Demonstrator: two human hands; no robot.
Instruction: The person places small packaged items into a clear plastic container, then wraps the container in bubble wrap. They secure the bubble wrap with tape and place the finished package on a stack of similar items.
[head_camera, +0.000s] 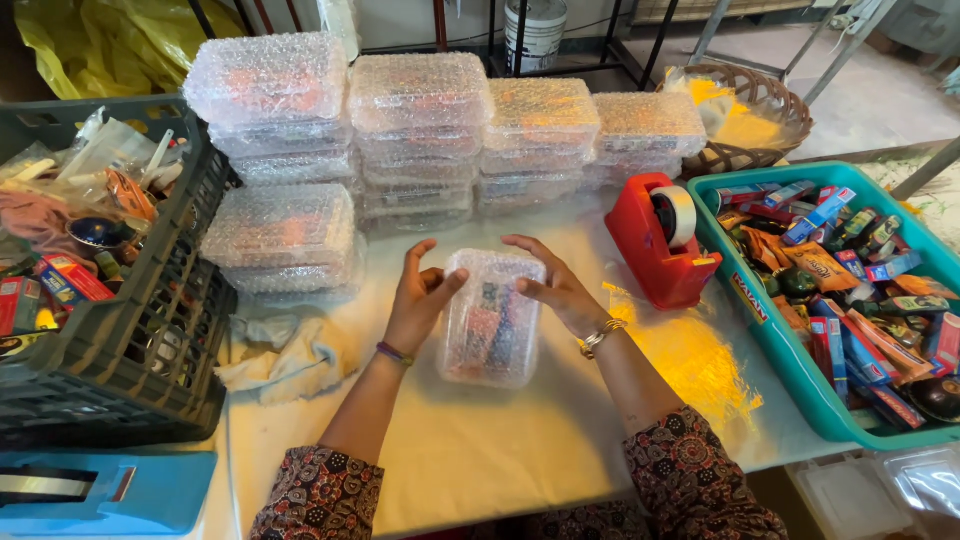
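Beside stacked bubble-wrapped packs (420, 120) and a red tape dispenser (660, 250), the left hand (420, 295) and right hand (555, 285) are clasping opposite sides of a clear bubble-wrapped plastic box (492, 318).

Premises appear to be a small packing workshop. Evidence: stacks of bubble-wrapped packs (420, 130) on a covered table (500, 450), a red tape dispenser (665, 245), a teal tray (800, 385) of assorted small packaged goods, a dark crate (150, 340) of loose stock. Background partly obscured; possibly a storeroom.

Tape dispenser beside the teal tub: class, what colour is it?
Red tape dispenser, clearest in the head view.
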